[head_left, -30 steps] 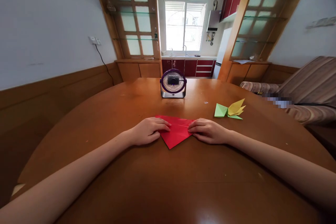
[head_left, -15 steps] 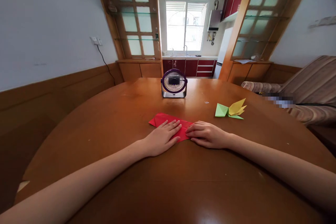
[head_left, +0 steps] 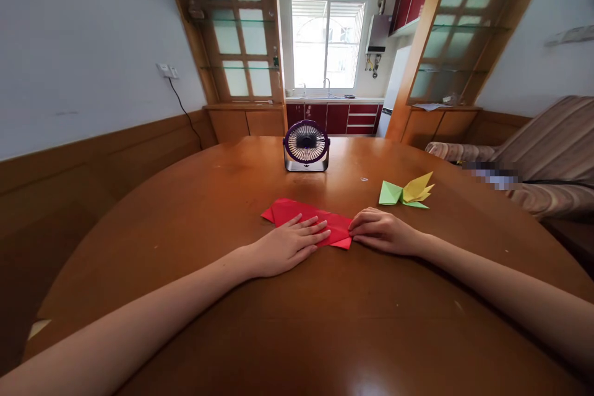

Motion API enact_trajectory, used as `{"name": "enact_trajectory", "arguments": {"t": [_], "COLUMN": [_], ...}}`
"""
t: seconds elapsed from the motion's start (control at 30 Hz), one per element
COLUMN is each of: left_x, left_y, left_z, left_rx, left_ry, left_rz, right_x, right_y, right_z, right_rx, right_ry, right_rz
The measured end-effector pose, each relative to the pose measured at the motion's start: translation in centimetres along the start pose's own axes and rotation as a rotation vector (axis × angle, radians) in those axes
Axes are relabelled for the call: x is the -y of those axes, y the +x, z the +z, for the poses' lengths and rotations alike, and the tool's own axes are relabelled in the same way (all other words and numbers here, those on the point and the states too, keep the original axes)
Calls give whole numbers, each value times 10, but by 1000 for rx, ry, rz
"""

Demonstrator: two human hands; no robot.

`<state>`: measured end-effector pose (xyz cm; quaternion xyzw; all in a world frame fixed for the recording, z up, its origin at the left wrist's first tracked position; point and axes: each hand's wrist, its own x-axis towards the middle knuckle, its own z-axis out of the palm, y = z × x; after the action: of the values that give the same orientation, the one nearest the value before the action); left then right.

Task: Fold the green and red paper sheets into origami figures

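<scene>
Pressing flat on the red folded paper (head_left: 306,218), the left hand (head_left: 283,247) lies palm down with its fingers spread and straight, covering the near middle of the strip and gripping nothing. The right hand (head_left: 383,232) rests just beside the paper's right end, fingers curled loosely with the tips touching that end; whether they pinch the paper's corner I cannot tell. The paper lies as a long low band across the middle of the round wooden table (head_left: 297,322), its left end poking out free past the left hand. Behind it, well apart, a small purple fan (head_left: 306,146) stands upright facing the person. To the right of the paper, near the right hand but not touching it, sits a green and yellow origami piece (head_left: 407,193). Bare wood spreads wide on the left side and along the near edge between the two forearms.
</scene>
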<state>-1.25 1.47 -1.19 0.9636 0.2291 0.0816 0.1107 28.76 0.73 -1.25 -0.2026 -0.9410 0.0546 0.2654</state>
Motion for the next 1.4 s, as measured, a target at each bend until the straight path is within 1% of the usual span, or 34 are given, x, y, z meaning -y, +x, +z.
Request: {"name": "enact_trajectory", "arguments": {"t": [0.07,0.13,0.2,0.3,0.4,0.63,0.77,0.93,1.07,1.23,1.4], "left_x": [-1,-3,-7,-14,-18,-21,-21,-23,-25,-24,-19], "left_y": [0,1,5,15,24,32,34,39,43,45,47], "left_z": [-1,-1,1,5,8,11,11,9,10,11,11], "left_rx": [13,-7,-82,-225,-308,-353,-345,-299,-316,-361,-367], "left_ry": [0,12,33,73,141,454,498,425,328,110,-148], "left_rz": [4,-3,-24,-46,-16,157,167,84,5,-132,-211], "right_x": [0,-1,-1,-2,-1,-1,0,1,3,3,4], "right_y": [0,1,1,2,3,3,5,8,10,10,8], "right_z": [0,0,0,0,1,1,0,2,4,5,6], "right_rx": [8,13,10,9,14,14,12,-1,-15,-25,-32], "right_ry": [19,46,73,93,89,99,112,99,75,75,96], "right_rz": [8,16,24,42,57,77,99,119,140,185,265]}}
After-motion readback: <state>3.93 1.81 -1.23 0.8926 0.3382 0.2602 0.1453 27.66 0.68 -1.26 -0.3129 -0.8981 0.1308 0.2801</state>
